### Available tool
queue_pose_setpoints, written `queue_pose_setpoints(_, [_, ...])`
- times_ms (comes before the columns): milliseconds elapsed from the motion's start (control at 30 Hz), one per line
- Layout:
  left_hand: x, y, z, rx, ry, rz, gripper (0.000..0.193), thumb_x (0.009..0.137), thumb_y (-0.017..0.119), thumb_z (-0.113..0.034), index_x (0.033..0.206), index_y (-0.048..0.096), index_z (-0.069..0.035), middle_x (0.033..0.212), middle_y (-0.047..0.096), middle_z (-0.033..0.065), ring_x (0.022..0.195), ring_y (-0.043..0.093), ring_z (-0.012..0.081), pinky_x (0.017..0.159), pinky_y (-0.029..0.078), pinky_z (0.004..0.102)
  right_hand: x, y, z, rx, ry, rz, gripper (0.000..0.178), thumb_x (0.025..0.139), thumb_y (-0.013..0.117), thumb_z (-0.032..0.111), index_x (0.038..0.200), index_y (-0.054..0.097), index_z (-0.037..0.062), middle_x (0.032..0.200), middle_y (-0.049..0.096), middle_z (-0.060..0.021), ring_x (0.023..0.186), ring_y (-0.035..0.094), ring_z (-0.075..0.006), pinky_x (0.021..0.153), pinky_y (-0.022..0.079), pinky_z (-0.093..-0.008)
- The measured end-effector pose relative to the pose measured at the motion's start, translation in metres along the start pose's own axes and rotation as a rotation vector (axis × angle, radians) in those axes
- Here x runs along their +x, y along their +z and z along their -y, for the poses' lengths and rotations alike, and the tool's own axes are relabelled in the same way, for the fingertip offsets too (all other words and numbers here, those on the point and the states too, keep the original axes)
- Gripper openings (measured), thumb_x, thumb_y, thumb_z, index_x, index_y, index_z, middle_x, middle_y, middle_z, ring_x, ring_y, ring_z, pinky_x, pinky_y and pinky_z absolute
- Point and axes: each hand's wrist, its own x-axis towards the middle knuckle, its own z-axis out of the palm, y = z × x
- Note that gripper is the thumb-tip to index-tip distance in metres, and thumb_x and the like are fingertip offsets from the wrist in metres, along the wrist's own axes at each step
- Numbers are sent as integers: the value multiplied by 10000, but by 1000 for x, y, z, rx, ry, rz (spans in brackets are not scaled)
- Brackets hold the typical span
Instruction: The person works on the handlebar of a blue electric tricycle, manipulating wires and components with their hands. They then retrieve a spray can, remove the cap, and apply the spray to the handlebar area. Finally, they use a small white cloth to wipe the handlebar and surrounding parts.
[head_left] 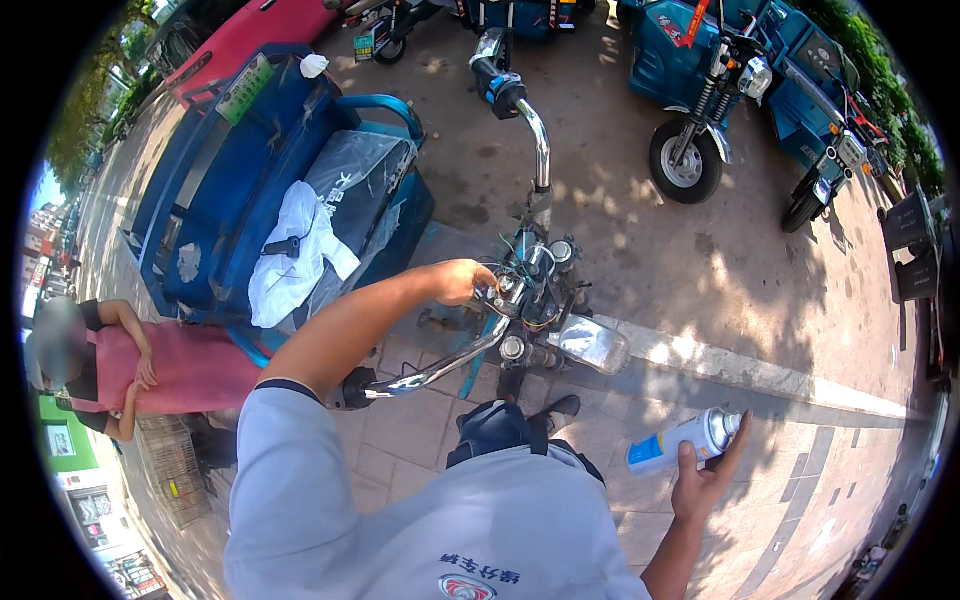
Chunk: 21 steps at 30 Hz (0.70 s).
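A: Where is the spray can (655, 452)?
B: In the right hand (700, 487), off to the right of the handlebar (540, 150) and well apart from it. Can lies tilted, nozzle end up and to the right.

A: Grip?
B: Part-curled. Thumb across the near side of the body, a long finger stretched up beside the nozzle. Other fingers mostly hidden behind the can.

A: And the left hand (462, 283)?
B: At the middle of the handlebar, by the clamp and the loose wires (527, 246). Fingers bent; whether they pinch anything, cannot tell.

A: How would the can handle?
B: Light enough for one hand, I'd judge — fill level unknown. Wall looks like thin metal: stiff, but it could dent. Smooth skin, likely slick with oily fingers. Best hold is round the body below the shoulder, one finger free for the nozzle.

A: The rest?
B: Handlebar looks rigid, chrome probably slippery; its grips are the surer hold. Wires look soft and easily tugged loose — better taken by the insulation, gently.
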Motion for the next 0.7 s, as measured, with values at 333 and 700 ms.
queue_pose_setpoints(333, [52, 7, 50, -56, -16, -191, 215, 805, 677, -46, 1012, 644, 3, 994, 714, 209, 962, 690, 357, 826, 534, 453, 12, 35, 28, -117, -110, 6, 998, 883, 808, 135, 1662, 197, 4, 1691, 263, -217, 1511, 343, -342, 1212, 320, -458])
queue_pose_setpoints(700, [50, 14, 40, -200, -134, -454, 154, 729, 708, -45, 854, 620, -23, 841, 689, 156, 783, 663, 266, 697, 518, 422, 35, 59, 50, -25, -87, 134, 1050, 845, 858, 143, 1651, 205, -22, 1652, 298, -243, 1467, 397, -334, 1200, 342, -438])
